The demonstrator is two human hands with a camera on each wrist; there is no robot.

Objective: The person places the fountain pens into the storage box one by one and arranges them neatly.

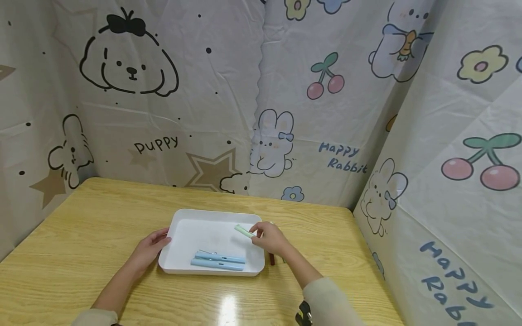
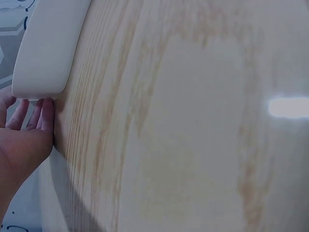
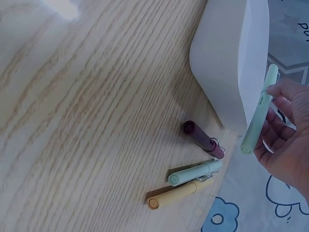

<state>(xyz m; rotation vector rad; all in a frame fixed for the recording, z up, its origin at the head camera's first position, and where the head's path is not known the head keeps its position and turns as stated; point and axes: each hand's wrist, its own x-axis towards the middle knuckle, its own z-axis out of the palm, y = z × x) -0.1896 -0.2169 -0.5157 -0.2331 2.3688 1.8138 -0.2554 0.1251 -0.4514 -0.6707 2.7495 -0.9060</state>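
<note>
A white tray [image 1: 204, 226] lies on the table with two light blue capped pens [image 1: 220, 260] side by side near its front wall. My left hand [image 1: 150, 248] holds the tray's left end, thumb at the rim; in the left wrist view its fingertips [image 2: 47, 107] touch the tray end low down. Over the tray's right end, my right hand [image 1: 269, 237] pinches a light green pen [image 3: 260, 111] between thumb and fingers. Beside the tray on the right lie a dark red pen [image 3: 203, 139], another light green pen [image 3: 194, 172] and a yellow pen [image 3: 178, 193].
The wooden table [image 1: 102, 222] reaches back to a printed cloth [image 1: 212, 113] hanging behind it, with more cloth at both sides. Light glares off the tabletop near the front. In the head view, my right hand and forearm partly cover the pens beside the tray.
</note>
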